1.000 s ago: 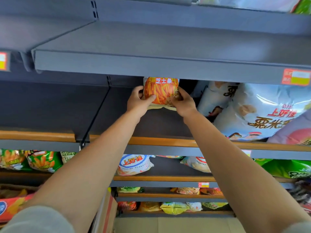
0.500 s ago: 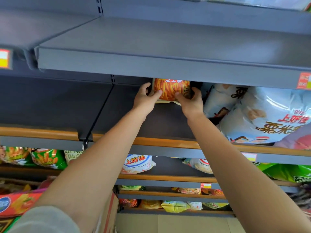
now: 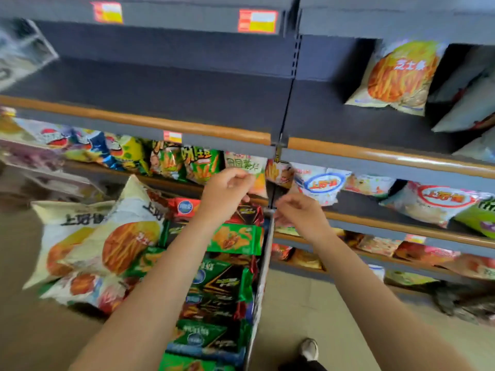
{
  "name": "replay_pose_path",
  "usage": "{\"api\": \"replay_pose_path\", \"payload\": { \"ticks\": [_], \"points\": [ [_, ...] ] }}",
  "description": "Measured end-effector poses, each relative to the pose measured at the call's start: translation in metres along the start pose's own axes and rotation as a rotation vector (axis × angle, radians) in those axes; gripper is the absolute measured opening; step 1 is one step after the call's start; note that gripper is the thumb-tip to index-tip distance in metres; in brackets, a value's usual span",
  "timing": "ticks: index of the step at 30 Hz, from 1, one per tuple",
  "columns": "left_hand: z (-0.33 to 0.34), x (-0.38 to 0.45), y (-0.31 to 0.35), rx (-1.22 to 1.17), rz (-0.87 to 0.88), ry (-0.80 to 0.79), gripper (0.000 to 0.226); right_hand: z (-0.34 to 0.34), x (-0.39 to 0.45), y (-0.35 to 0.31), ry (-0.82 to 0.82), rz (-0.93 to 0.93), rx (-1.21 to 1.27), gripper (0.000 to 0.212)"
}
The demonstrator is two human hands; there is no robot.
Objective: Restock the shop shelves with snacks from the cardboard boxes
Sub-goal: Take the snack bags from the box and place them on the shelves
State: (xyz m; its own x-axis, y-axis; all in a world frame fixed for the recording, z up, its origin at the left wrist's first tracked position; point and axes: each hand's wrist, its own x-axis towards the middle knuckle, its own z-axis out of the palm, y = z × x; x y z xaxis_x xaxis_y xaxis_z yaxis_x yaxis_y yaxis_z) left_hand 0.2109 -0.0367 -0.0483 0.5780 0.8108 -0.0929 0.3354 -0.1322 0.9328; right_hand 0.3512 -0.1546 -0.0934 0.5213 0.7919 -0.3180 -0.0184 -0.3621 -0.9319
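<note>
- Dark grey shop shelf [image 3: 150, 84] sitting mostly bare, just one orange-and-cream snack bag [image 3: 399, 76] standing on it.
- Left hand [image 3: 227, 191] and right hand [image 3: 300, 212] hovering loosely curled, fingers gripping nothing.
- Open cardboard box [image 3: 263, 266] looking stuffed, so plenty left.

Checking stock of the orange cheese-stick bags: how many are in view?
3. One cheese-stick bag stands on the upper right shelf; a second bag and a third bag lie piled at left. More may be hidden beneath.

head view, downward toward near shelves [image 3: 214, 135]
</note>
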Motion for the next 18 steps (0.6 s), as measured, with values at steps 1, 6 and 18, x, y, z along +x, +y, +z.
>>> {"api": "replay_pose_path", "payload": {
  "ticks": [1, 6, 18],
  "points": [
    [-0.018, -0.012, -0.015, 0.031, -0.049, 0.033, 0.012, 0.018, -0.003, 0.014, -0.040, 0.041, -0.036, 0.016],
    [-0.088, -0.072, -0.078, 0.225, -0.139, 0.278, 0.009, 0.097, -0.021, 0.056, -0.081, 0.097, -0.245, 0.007],
    [-0.217, -0.079, -0.136, 0.957, -0.603, 0.102, 0.110, 0.196, -0.052, 0.010, -0.201, -0.014, -0.381, 0.014]
  ]
}}
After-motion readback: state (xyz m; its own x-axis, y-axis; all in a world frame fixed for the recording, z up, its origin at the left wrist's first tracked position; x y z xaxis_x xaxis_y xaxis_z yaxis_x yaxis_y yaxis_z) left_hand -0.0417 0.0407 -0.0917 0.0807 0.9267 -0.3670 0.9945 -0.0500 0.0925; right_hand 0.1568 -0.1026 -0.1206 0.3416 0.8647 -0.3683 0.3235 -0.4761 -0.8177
